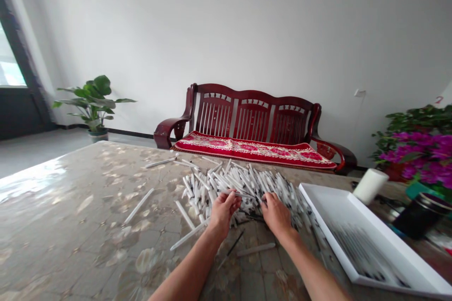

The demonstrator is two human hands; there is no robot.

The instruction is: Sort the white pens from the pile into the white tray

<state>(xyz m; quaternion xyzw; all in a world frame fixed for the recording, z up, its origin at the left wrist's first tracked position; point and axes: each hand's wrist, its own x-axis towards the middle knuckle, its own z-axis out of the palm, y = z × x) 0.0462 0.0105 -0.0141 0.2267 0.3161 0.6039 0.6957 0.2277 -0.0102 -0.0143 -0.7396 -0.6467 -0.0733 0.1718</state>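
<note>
A large heap of white, translucent pens (243, 178), some with dark ends, lies on the table. In front of it my left hand (224, 209) is closed in a pinch on a slim pale pen (243, 194), whose far end points toward my right hand. With fingertips pressed together, my right hand (277, 214) grips a small dark pen part (263, 201); its exact shape is mostly hidden. Below the hands, a thin dark stick like a refill (235, 242) and a frosted pen barrel (256, 249) rest on the tablecloth.
To the right sits a shallow white box (328, 230) holding a row of pens (363, 249). Beyond it are a white roll (370, 186), a dark cup (422, 216) and purple flowers (420, 155). One loose pen (139, 206) lies left. A wooden bench (252, 117) stands behind the table.
</note>
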